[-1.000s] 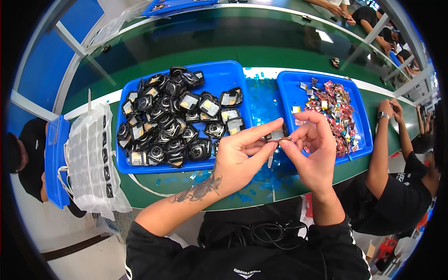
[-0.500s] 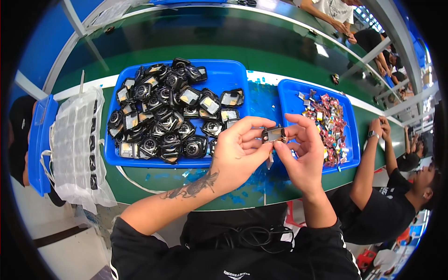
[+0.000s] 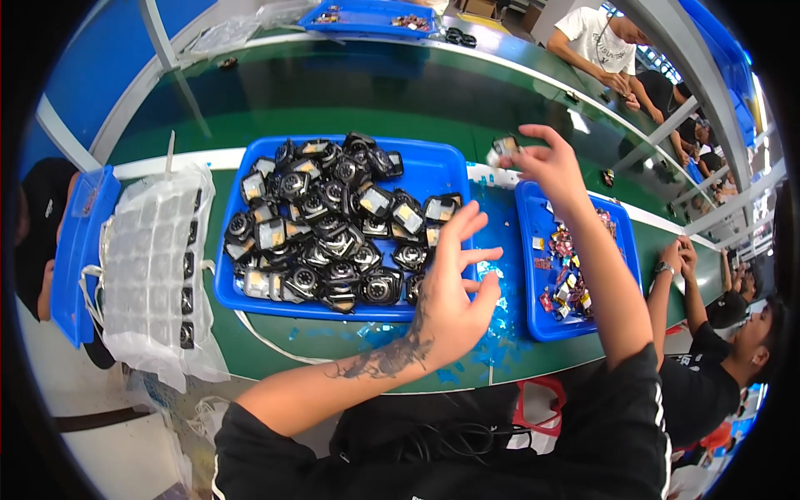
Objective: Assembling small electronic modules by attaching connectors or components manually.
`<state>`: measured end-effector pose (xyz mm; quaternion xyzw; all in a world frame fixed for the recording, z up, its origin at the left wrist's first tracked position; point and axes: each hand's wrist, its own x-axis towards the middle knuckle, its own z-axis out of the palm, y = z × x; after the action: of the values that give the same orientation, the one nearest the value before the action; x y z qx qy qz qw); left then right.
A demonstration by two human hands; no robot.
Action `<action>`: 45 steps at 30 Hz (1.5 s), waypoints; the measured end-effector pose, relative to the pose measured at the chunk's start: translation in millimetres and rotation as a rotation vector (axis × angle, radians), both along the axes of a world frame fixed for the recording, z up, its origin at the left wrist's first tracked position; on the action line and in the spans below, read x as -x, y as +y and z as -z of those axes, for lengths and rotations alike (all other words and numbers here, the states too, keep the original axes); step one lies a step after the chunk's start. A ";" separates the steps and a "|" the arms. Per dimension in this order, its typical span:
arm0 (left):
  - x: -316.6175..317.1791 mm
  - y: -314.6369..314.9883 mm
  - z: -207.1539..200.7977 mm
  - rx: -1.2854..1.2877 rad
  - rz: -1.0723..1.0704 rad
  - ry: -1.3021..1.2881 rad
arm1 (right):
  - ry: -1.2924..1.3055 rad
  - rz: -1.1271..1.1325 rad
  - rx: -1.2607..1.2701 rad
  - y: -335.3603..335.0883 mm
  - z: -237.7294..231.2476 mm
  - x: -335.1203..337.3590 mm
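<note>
A clear bag point(image 3: 154, 267) lies at the left of the table point(image 3: 333, 92). The left hand point(image 3: 454, 287), grip open and empty, hovers over the blue tray point(image 3: 433, 167) of black cameras point(image 3: 333, 225). The right hand point(image 3: 546, 162) pinches a small camera part point(image 3: 502, 148) above the conveyor.

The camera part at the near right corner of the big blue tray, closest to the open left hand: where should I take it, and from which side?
Best guess: take the camera part by its two outer edges, coming from above and the right, where the left hand hovers open. It lies on the pile's rim by the tray wall, with neighbours crowding its left, so the right side looks freer.
</note>
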<state>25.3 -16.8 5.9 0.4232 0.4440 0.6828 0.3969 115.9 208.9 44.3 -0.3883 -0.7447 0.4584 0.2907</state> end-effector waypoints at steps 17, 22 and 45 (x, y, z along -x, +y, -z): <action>-11.0 -9.6 13.0 -0.590 -0.046 0.865 | -0.465 -0.516 -0.513 -29.9 6.9 43.8; -5.2 -7.9 4.5 -0.487 -0.240 0.694 | -0.623 -0.475 -0.665 -68.4 18.7 38.7; 30.2 18.1 -11.3 0.315 0.195 -0.406 | -0.513 0.173 -0.531 21.5 9.5 -118.7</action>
<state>-4.9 1.3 17.2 0.2515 0.4131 0.6348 0.6026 234.6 230.4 34.8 -0.4630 -0.8506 0.1110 0.2230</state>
